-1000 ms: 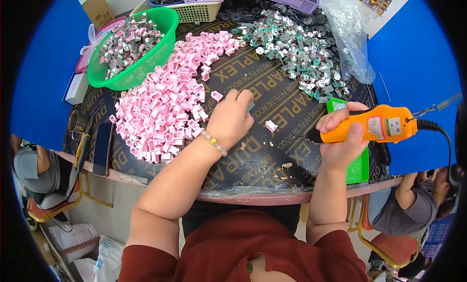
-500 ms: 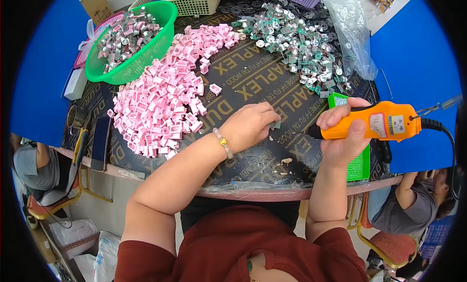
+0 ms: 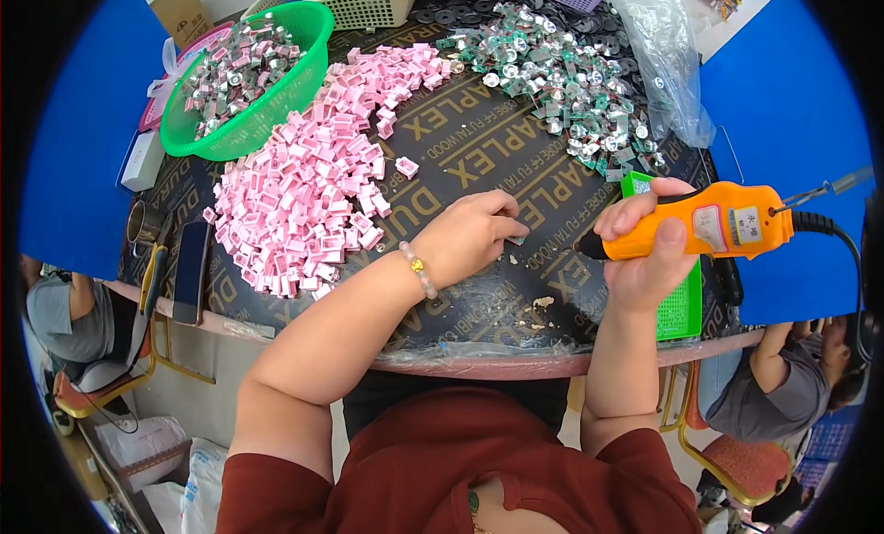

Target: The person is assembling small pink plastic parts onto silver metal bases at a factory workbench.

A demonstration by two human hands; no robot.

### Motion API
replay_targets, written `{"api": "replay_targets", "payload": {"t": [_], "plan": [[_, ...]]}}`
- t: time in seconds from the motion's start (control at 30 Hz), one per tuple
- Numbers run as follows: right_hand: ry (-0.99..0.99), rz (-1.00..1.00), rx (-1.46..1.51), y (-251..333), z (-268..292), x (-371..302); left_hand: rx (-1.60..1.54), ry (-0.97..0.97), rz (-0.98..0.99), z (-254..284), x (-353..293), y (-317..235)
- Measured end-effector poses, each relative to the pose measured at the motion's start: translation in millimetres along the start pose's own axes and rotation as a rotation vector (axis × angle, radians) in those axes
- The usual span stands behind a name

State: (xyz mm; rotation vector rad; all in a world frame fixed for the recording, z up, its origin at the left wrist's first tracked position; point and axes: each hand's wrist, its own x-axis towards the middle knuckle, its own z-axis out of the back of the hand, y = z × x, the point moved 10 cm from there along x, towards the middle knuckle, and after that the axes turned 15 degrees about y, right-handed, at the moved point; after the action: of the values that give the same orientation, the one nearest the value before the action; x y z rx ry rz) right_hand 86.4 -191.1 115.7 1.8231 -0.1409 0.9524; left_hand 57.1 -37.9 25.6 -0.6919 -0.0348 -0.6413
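My left hand [image 3: 470, 237] is low over the dark tabletop, its fingers pinching a small translucent greenish piece [image 3: 521, 240]. Most of that piece is hidden by the fingertips. My right hand [image 3: 649, 249] is wrapped round an orange electric screwdriver [image 3: 755, 223]; its black nose points left, toward the left hand but apart from it. A cord leaves the tool's back end. Left of my left hand lies a large heap of pink plastic housings [image 3: 313, 193], with one loose pink housing [image 3: 406, 168] beside it.
Greenish clear parts with silver discs [image 3: 571, 92] are heaped at the back right, near black rings and a plastic bag [image 3: 668, 83]. A green basket [image 3: 318, 60] of parts stands back left. A green tray [image 3: 689, 324] sits under my right forearm. A phone [image 3: 191, 272] lies left.
My right hand and the screwdriver have shifted slightly left. The left fingers have turned the small piece a little, so less of it shows; the heaps look the same.
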Motion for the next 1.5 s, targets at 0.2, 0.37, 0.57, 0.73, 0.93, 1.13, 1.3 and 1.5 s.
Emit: {"api": "replay_targets", "payload": {"t": [0.2,0.37,0.57,0.73,0.93,1.13,1.3,1.5], "plan": [[0.01,0.014,-0.01,1,0,0,0.019,0.008,-0.034,-1,1,-4],[0.008,0.017,0.007,0,1,0,-0.014,-0.064,0.025,0,0,-4],[0.01,0.014,0.031,-6,-5,-2,0.024,-0.083,0.213,-4,-4,3],[0.041,-0.002,0.045,-10,-11,-2,0.014,-0.061,0.288,-4,-4,6],[0.04,0.013,0.072,-13,-12,-3,0.139,-0.051,0.316,-1,-5,-2],[0.045,-0.052,-0.019,-25,-18,0,0.173,-0.035,0.265,0,-4,-7],[0.038,-0.059,-0.031,-27,-18,-2,0.138,-0.045,0.219,-1,-6,-4],[0.02,-0.003,0.086,-22,-10,-5,0.185,-0.02,0.2,-4,0,-8]]}}
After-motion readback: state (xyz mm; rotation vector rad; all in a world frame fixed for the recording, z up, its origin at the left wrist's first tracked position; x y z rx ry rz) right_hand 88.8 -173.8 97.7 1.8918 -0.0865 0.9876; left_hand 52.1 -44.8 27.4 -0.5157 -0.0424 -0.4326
